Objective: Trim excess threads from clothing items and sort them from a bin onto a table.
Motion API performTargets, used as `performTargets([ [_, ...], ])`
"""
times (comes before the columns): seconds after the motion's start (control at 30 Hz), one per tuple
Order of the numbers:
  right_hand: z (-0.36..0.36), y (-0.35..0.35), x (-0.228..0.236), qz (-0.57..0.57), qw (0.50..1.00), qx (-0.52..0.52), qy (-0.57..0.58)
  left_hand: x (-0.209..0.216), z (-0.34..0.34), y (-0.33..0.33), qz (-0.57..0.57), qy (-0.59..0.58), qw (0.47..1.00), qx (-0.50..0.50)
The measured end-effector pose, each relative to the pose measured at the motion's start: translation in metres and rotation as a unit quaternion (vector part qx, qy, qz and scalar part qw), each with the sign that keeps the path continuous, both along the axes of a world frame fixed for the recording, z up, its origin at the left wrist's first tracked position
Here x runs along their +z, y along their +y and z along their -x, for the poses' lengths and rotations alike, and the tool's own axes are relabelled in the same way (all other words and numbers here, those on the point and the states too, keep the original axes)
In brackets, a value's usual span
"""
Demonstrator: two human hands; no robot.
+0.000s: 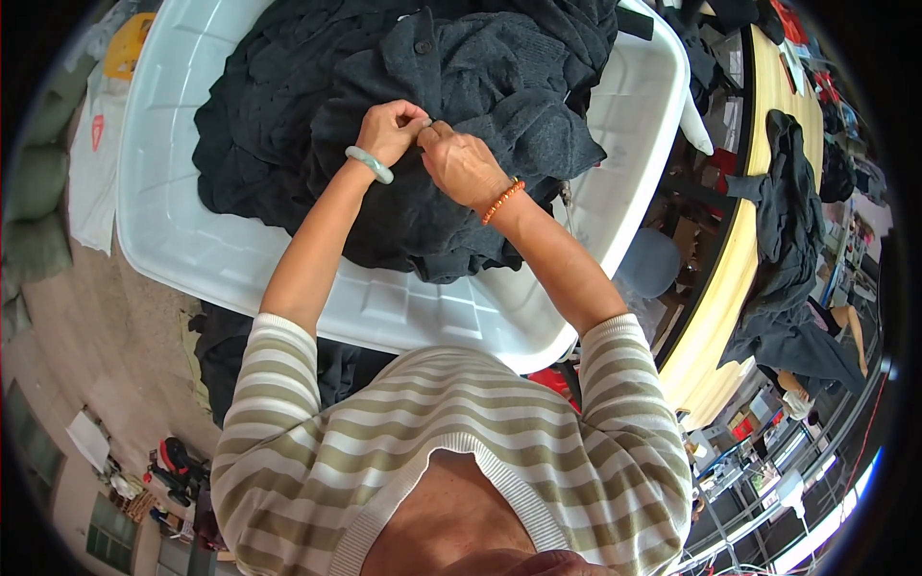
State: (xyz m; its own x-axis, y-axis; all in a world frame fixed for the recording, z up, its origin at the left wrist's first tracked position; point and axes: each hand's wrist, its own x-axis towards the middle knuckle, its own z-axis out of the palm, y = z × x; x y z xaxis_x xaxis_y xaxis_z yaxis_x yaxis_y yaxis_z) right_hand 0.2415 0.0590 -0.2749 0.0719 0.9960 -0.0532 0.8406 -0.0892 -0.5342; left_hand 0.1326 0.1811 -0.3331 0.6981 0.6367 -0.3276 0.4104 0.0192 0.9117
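Observation:
A dark charcoal knitted cardigan point(490, 72) lies on a heap of dark garments point(264, 144) in a large white plastic tub point(173, 240). A round button shows on its front band, beyond my hands. My left hand point(389, 132), with a pale green bangle at the wrist, pinches the cardigan's edge between thumb and forefinger. Close beside it, fingertips nearly touching, my right hand point(459, 163) is closed on the same edge; an orange bead bracelet circles that wrist. Whatever small detail lies between the fingertips is too small to make out.
To the right runs a light wooden table point(725, 288) with dark garments point(792, 211) draped over it. A grey round stool seat point(650, 261) stands between tub and table. White sacks point(96, 163) lie at the left. Another person's arm point(850, 331) shows at far right.

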Motion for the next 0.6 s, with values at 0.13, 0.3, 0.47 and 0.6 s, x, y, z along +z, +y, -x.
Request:
performTargets([
  [0.13,0.000,-0.002,0.008,0.004,1.000,-0.010,0.003,0.010,0.017,-0.006,0.142,0.015,0.990,-0.017],
  [0.3,0.009,-0.003,0.014,-0.021,0.999,-0.024,-0.006,0.006,0.043,-0.012,0.328,-0.090,0.939,0.048],
  [0.47,0.001,-0.005,0.013,-0.009,1.000,-0.005,-0.013,0.016,0.038,-0.012,0.305,-0.060,0.950,0.041],
  [0.6,0.003,-0.008,0.007,0.001,1.000,0.006,-0.018,0.026,0.033,-0.018,0.256,-0.041,0.965,0.041],
])
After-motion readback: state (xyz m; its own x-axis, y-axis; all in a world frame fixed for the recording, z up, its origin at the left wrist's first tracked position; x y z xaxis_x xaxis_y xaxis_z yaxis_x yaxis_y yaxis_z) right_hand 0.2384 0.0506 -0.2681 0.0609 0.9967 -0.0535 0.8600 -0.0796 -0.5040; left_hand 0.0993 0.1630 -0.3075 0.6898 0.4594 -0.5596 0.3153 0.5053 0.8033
